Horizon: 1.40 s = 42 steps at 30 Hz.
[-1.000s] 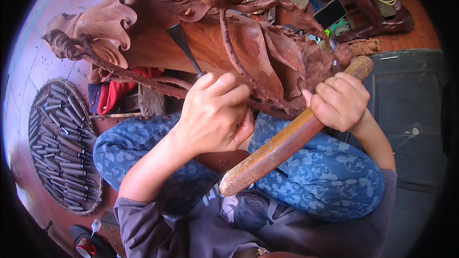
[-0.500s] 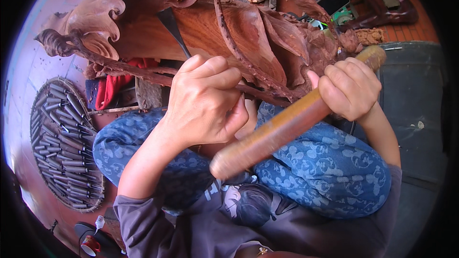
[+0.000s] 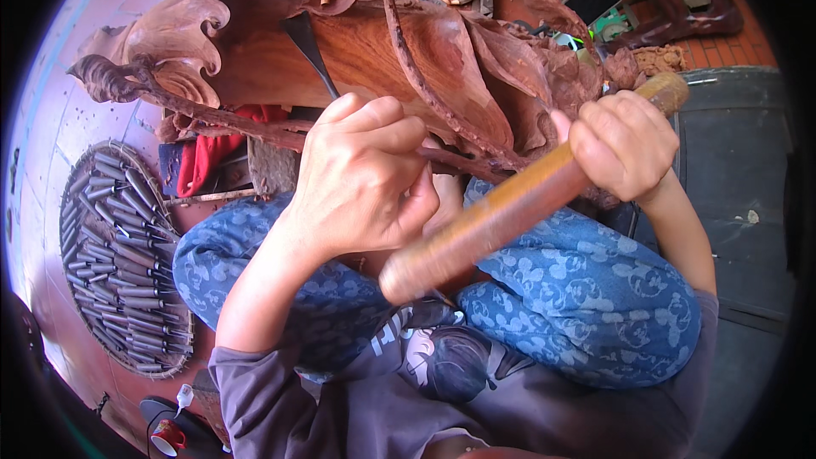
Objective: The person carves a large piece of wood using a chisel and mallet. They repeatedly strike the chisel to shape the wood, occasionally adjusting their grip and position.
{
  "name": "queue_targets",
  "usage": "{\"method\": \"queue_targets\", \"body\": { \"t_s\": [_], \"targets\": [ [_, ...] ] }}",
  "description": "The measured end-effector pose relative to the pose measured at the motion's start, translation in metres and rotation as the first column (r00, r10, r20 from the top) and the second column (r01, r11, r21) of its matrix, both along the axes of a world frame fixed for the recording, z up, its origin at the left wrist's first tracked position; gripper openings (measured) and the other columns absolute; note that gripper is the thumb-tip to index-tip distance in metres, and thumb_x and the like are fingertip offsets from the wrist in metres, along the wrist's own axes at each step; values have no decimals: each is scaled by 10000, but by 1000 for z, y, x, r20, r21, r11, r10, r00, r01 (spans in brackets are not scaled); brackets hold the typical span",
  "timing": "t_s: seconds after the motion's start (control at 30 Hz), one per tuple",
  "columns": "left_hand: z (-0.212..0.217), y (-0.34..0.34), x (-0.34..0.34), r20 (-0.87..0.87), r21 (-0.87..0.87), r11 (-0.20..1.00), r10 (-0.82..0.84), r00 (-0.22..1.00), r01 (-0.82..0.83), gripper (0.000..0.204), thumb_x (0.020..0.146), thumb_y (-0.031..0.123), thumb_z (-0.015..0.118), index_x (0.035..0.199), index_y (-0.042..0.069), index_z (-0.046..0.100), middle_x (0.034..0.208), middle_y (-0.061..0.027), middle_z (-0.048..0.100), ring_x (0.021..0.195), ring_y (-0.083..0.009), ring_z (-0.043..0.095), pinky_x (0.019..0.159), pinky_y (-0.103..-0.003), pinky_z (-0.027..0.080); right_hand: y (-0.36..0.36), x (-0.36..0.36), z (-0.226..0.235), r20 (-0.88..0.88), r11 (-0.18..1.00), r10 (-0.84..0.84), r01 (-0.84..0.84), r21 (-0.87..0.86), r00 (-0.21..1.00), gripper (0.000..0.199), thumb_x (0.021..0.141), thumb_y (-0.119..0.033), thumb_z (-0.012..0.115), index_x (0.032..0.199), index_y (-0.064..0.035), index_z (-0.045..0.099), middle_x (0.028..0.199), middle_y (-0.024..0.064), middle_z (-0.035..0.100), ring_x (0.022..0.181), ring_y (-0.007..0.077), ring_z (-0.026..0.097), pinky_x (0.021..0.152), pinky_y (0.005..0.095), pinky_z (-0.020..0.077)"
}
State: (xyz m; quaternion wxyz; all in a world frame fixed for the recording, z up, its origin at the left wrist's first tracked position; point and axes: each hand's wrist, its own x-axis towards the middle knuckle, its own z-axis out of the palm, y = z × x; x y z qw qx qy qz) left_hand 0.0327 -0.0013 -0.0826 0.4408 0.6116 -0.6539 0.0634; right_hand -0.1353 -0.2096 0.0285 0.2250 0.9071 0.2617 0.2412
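My left hand (image 3: 361, 178) grips the chisel (image 3: 310, 55), blade angled up-left onto the carving (image 3: 408, 42). My right hand (image 3: 625, 144) is closed on the mallet (image 3: 510, 208), its long axis slanting down-left below the carving.

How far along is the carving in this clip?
Largely shaped: the reddish wood carving already shows deep leaves, stems and scrolls. In hand: the left hand is closed around a chisel set against it, and the right hand grips a wooden mallet. What remains cannot be told; surfaces look unpolished. A tray of chisels lies at the left.
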Motion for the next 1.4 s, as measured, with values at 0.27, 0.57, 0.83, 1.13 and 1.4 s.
{"method": "queue_targets", "body": {
  "t_s": [0.27,0.57,0.83,1.13,1.4],
  "targets": [
    [-2,0,5,-1,-2,999,-40,999,40,84,625,127,635,590,56,610,687,-40,510,684,-243,498,636,-382,366,4,2,-5,27,1000,-20,19,8,999,184,676,-46,754,771,-85,601,760,49,603,660,205,591,608,329,533],
    [5,1,8,-5,43,999,-30,1000,30,105,635,110,633,570,50,577,678,-49,488,703,-243,500,665,-382,373,14,4,0,-4,1000,-22,22,22,1000,140,663,-78,698,746,-94,587,745,33,586,644,180,584,600,298,515],
    [13,14,11,15,66,997,-48,999,47,116,638,111,634,577,47,558,698,-60,482,697,-256,486,653,-385,357,38,-1,4,-71,987,-128,134,89,989,164,609,-126,653,757,-105,587,681,17,534,553,160,513,512,271,427],
    [6,21,18,40,36,987,-161,986,160,185,582,239,655,517,82,581,822,-30,638,733,-203,527,639,-364,380,48,-3,-2,-148,991,-64,80,103,987,155,631,-91,695,737,-91,582,672,26,545,563,169,522,518,283,431],
    [11,18,25,-54,-93,970,-229,972,223,204,668,163,601,553,32,496,660,-73,492,638,-266,476,628,-396,333,55,0,3,-190,992,-61,80,94,980,151,633,-104,684,749,-99,587,677,21,553,573,158,537,537,270,445]
  ]
}}
